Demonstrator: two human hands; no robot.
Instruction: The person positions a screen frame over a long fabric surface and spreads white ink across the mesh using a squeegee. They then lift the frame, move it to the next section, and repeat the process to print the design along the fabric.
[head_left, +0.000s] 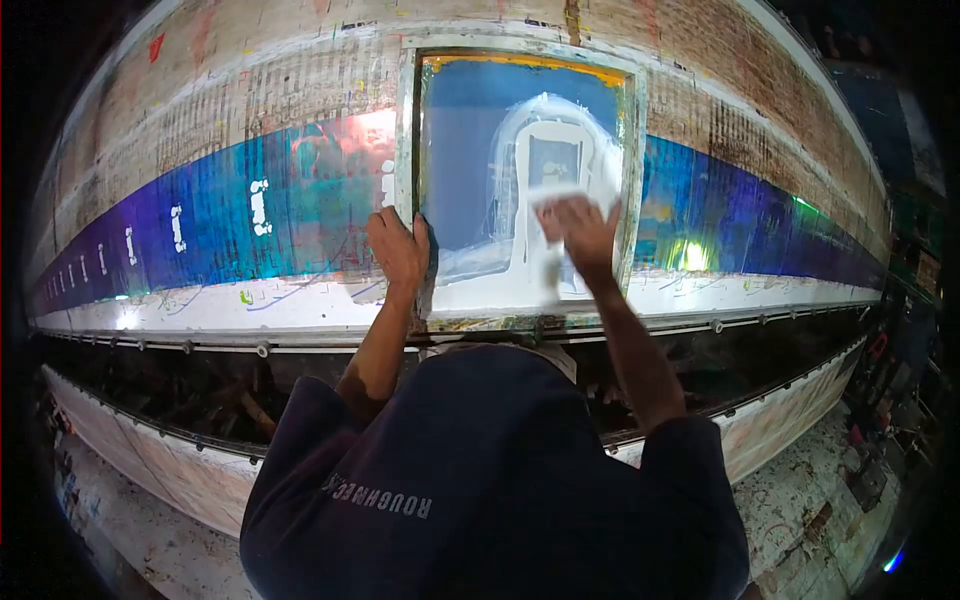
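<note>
A wooden-framed printing screen (pixel 409 130) lies on the long table, with blue mesh and white ink or paste on it. My left hand (pixel 398 252) grips the left bar of this frame, thumb on the inner side. Over the right part of the mesh, my right hand (pixel 582 235) holds what looks like a white cloth (pixel 550 200), smeared by motion. Near it, a pale rectangular outline (pixel 553 160) shows in the mesh, ringed by white smears. Part of the mesh under the right hand is hidden.
The long table (pixel 250 90) carries a printed band of purple, blue and teal fabric (pixel 215 205), with several small white printed marks on the left. A rail (pixel 300 348) with small knobs follows its near edge. Behind me stands another long table (pixel 160 455).
</note>
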